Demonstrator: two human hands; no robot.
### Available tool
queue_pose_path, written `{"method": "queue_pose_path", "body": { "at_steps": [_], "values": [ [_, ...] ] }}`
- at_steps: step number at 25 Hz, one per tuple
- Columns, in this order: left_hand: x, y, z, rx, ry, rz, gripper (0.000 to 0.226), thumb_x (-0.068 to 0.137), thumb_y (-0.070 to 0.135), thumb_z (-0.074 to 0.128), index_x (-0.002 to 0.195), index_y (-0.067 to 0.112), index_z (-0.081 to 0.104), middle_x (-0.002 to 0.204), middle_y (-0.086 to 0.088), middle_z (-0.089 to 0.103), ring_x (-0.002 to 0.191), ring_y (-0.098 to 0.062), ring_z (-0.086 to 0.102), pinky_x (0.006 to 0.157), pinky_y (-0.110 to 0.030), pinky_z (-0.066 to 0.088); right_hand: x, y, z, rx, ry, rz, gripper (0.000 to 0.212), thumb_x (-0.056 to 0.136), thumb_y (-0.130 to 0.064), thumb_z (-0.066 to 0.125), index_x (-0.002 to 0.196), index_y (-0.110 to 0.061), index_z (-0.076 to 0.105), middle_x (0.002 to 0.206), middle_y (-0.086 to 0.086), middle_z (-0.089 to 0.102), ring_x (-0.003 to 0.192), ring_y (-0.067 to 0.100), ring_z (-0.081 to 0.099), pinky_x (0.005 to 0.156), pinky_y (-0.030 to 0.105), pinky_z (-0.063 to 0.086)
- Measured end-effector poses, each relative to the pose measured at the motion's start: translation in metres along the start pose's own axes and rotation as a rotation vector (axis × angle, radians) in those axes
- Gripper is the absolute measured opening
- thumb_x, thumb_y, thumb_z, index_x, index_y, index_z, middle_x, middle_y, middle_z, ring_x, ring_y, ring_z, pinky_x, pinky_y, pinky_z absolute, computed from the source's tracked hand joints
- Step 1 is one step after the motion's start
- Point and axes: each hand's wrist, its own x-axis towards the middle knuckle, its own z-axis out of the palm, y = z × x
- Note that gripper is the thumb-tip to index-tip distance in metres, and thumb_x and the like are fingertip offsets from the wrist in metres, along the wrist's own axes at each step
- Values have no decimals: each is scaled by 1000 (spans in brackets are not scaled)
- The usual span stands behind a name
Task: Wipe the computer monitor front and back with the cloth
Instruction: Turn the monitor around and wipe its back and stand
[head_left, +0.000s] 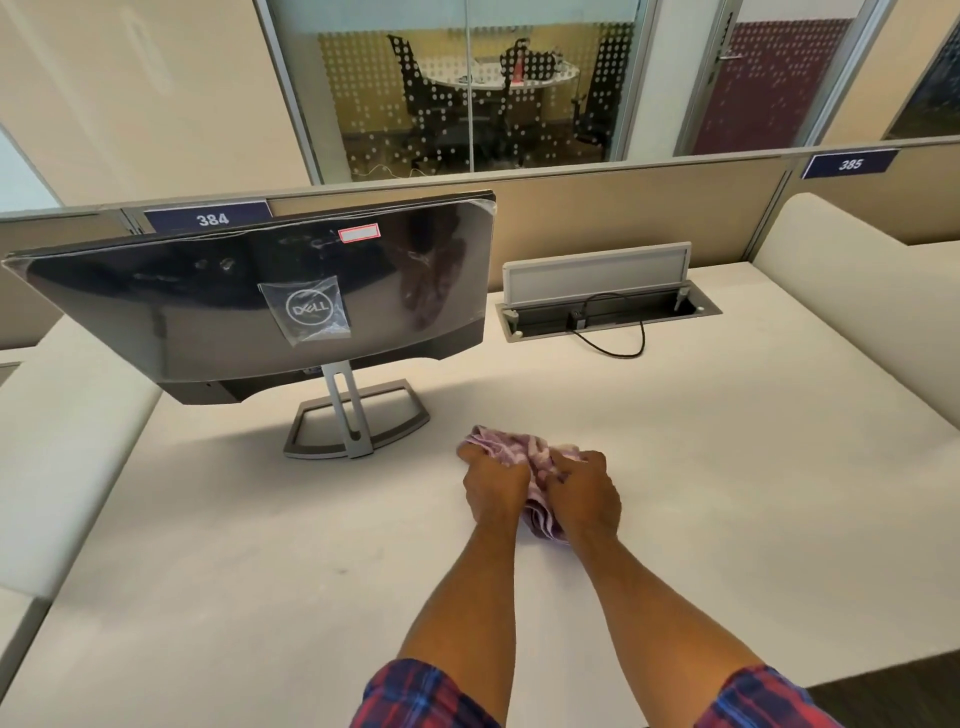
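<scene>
Ahead-left of my hands the monitor (260, 291) on its stand (358, 415) blocks the way. Ahead-right, the raised lid of the cable box (597, 275) and a looping black cable (618, 338) intrude. Bare desk (727, 467) lies open rightward and between.

Single head-mounted wide-angle view, looking forward and steeply down from above the near edge of the desk (727, 467). The forearms enter from the bottom edge, placing the left hand (494, 488) and right hand (587, 493) close, in the lower centre. The monitor (260, 301) stands farther off at left, its back facing the camera. A glass-walled room fills the distant top.
</scene>
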Motion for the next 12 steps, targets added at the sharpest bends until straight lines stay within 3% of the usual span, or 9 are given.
{"method": "queue_pose_path", "body": {
  "at_steps": [2, 3, 6, 9, 12],
  "values": [
    [4, -2, -7, -39, 17, -25, 55, 81, 19, 69, 121, 15, 31, 104, -11, 61, 85, -30, 61, 80, -36, 53, 5, -8, 1, 74, -65, -18, 50, 86, -59, 62, 115, -18, 64, 112, 7, 71, 92, 26, 69, 67, 25, 52],
    [6, -3, -11, -68, 24, -45, 56, 81, 20, 69, 121, 17, 31, 101, -10, 59, 82, -29, 59, 79, -36, 53, 5, -14, 0, 115, -89, -65, 55, 80, -62, 61, 114, -19, 65, 112, 6, 71, 93, 24, 70, 67, 25, 53],
    [14, -11, -29, -89, 37, -54, 54, 80, 24, 68, 120, 18, 33, 104, -11, 60, 87, -32, 62, 83, -39, 55, 9, -34, 1, 158, -84, -85, 64, 84, -42, 71, 139, -17, 54, 133, 4, 60, 117, 25, 62, 96, 41, 53],
    [27, -19, -61, -17, 63, -19, 43, 85, 29, 63, 121, 11, 49, 106, -10, 61, 89, -27, 56, 83, -35, 49, 17, -66, 1, 76, -95, -236, 32, 87, -36, 69, 112, -17, 67, 110, 0, 68, 98, 20, 66, 84, 33, 53],
    [35, -17, -96, 39, 220, 32, 40, 85, 36, 63, 113, 11, 51, 106, -12, 61, 91, -30, 58, 87, -44, 52, 13, -107, -6, -19, -30, -536, 25, 88, -29, 70, 108, -14, 69, 106, -1, 67, 92, 18, 62, 77, 28, 52]
  ]
}}
